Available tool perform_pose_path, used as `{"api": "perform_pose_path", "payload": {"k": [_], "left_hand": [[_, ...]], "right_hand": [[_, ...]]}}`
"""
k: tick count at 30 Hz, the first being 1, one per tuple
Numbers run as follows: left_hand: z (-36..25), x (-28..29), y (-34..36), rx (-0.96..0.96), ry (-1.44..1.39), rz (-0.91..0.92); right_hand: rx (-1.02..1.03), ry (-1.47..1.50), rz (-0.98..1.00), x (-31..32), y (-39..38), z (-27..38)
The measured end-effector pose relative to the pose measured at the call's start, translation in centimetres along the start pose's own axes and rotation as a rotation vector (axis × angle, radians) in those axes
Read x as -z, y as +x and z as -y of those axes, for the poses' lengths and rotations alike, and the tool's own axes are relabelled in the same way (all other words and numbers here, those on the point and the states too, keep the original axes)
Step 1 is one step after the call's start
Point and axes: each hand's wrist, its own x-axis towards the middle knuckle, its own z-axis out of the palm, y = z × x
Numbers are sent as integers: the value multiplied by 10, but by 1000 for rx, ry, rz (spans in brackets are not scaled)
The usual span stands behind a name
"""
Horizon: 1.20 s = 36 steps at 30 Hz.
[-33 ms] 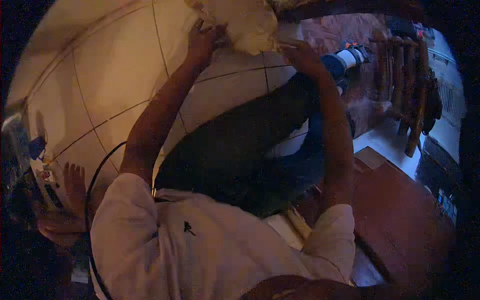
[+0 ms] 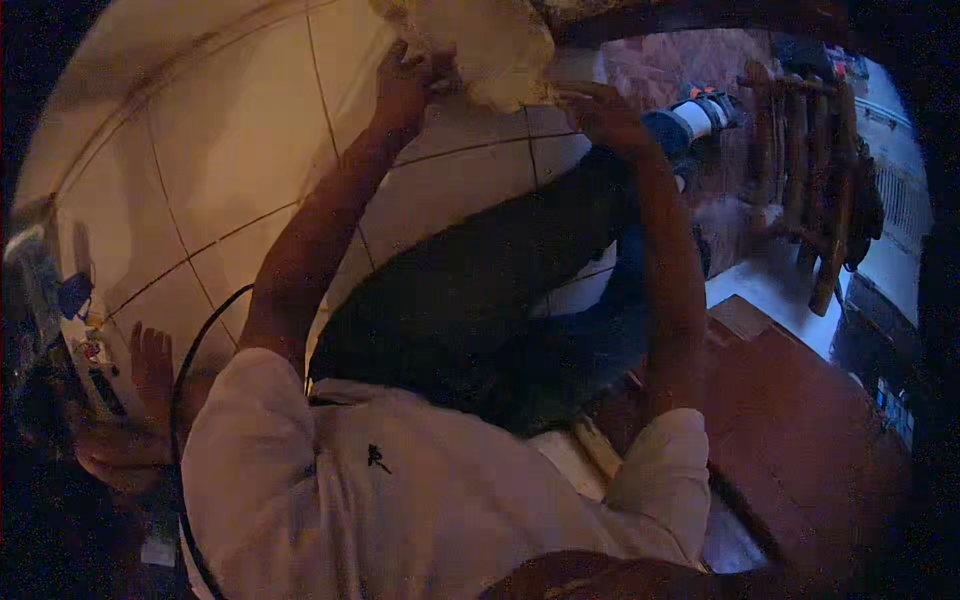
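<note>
At the top of the view hangs a pale cream, soft-looking sheet [image 2: 490, 50] with an uneven edge; its kind is not clear in the dim light. My left hand [image 2: 408, 88] is at its left edge, fingers bent against it and one finger raised. On the other side, my right hand [image 2: 608, 115] pinches the lower right edge with its fingertips. Both my arms are stretched out over my dark-clad legs [image 2: 470, 290]. The sheet's upper part runs out of the picture.
Pale tiles [image 2: 230, 180] with dark joints lie beneath. Another person's hand [image 2: 152, 365] rests at the left, beside a black cable [image 2: 190, 360]. A white-and-blue cylinder [image 2: 695, 118], a wooden slatted frame [image 2: 805, 160] and a reddish-brown flat surface [image 2: 800, 410] are at the right.
</note>
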Motion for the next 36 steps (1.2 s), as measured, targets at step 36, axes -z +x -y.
{"api": "perform_pose_path", "payload": {"k": [36], "left_hand": [[-9, -13, -22, 112, -123, -224]], "right_hand": [[115, 1456, 204, -22, -12, -4]]}}
